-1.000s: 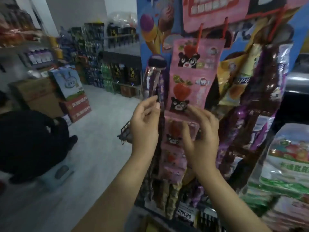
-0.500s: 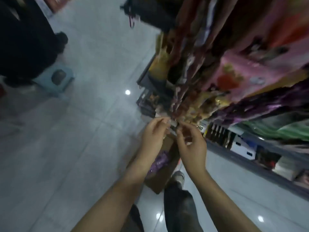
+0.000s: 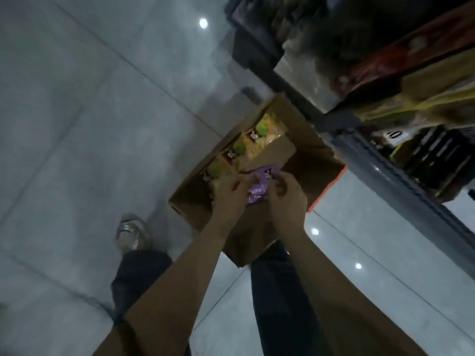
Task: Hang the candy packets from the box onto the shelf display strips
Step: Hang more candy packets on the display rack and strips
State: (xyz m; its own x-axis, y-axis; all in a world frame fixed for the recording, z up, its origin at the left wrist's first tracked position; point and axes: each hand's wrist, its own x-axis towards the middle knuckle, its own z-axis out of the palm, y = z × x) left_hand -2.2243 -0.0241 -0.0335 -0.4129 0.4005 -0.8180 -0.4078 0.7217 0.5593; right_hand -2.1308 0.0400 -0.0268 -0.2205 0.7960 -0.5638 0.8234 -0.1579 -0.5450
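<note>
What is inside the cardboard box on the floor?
Inside the cardboard box lies a row of yellow-green candy packets and purple packets. Both hands cover part of the purple ones; anything beneath is hidden.

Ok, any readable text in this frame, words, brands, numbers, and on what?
None reads as a whole word.
White shelf-edge label: one dark character like "0", the rest blurred.
Purple candy packet between left hand and right hand: print blurred.
Yellow-green candy packets in brown cardboard box: print blurred.

One head-worn camera looks steeply down, tilted. It sits close above the box (image 3: pixel 259 201) on the floor (image 3: pixel 77 124), shelf (image 3: pixel 385 160) at right.
</note>
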